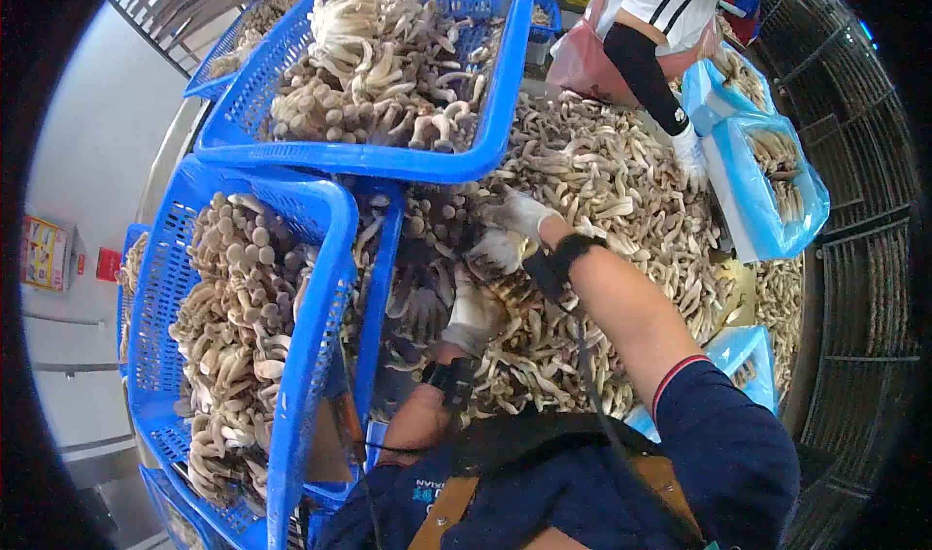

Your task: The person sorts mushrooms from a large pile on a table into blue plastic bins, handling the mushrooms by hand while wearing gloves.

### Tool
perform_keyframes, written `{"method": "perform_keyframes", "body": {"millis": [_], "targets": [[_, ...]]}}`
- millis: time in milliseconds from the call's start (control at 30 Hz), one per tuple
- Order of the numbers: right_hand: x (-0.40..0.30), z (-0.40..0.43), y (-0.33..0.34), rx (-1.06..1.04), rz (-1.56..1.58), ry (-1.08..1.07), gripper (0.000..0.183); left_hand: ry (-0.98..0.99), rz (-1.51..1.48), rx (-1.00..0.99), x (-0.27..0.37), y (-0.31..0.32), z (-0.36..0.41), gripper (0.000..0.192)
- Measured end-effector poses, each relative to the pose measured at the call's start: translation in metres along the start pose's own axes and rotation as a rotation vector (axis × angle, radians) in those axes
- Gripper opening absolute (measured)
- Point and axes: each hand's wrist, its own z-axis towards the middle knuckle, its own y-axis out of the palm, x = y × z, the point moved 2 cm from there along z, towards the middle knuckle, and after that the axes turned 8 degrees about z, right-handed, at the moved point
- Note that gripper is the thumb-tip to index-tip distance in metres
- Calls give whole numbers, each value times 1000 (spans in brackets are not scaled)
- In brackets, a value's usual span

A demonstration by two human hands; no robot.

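A clump of pale mushrooms (498,250) with a brown base is between my two hands, over a heap of loose mushrooms. My left hand (472,311), in a whitish glove, grips the clump from its near left side. On the clump's far side is my right hand (518,213), also gloved. Its fingers are blurred among mushrooms, and whether they close on any is hidden. More grey-capped mushrooms (429,219) lie in shadow just left of my hands.
Blue perforated crates (331,259) of mushroom clusters stand at left; another crate (349,158) is at the far side. The loose mushroom heap (582,164) spreads rightward. Boxes lined with blue plastic (797,222) edge it. A co-worker's gloved hand (689,158) reaches into the heap.
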Motion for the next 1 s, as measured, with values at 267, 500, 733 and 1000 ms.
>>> {"method": "perform_keyframes", "body": {"millis": [267,500,733,1000], "targets": [[-151,-139,21,680,166,200,80,-203,-1161,-62,-89,32,7,60],[-174,-215,-22,1177,530,-23,103,102,-1233,-302,36,51,-20,74],[-157,-264,-5,1107,1784,-125,82,143,-808,-519,94,85,-47,76],[-150,-295,-11,1262,1828,-225,52,154,-983,-478,132,127,-69,58]]}}
